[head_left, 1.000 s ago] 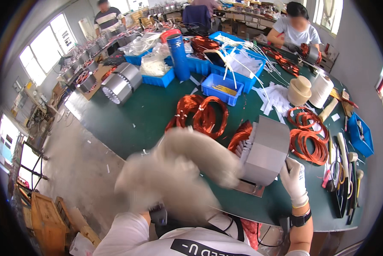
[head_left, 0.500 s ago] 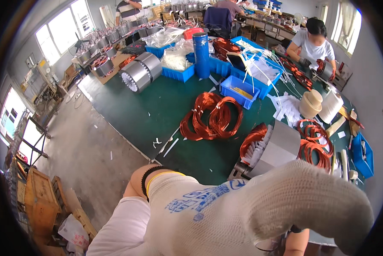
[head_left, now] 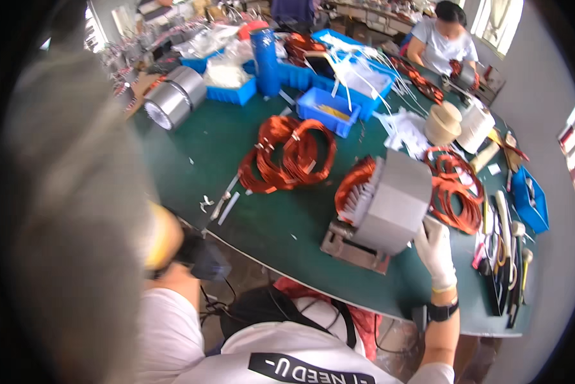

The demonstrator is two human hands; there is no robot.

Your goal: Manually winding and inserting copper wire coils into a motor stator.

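A grey stator core [head_left: 397, 198] lies on its side on a metal cradle [head_left: 358, 251] near the table's front edge. White slot liners [head_left: 362, 198] and red copper wire [head_left: 348, 182] show at its left end. My right hand [head_left: 436, 253], in a white glove, is at the core's right end with its fingers bent against the rim; the fingertips are partly hidden. Very close to the camera, my gloved left hand [head_left: 70, 211] fills the left side as a grey blur, so its fingers cannot be made out. Coils of copper wire [head_left: 281, 157] lie left of the core.
More wire coils [head_left: 455, 201] lie right of the core, beside scissors [head_left: 492, 246] and long tools. Farther back are blue bins [head_left: 329, 112], a blue cylinder [head_left: 265, 64], a second stator core [head_left: 175, 96] and thread cones [head_left: 442, 123]. A person [head_left: 441, 45] works at the far right.
My left hand has swung from in front of the stator core to the left, close to the camera. My right hand has come into sight at the core's right end. The view has shifted.
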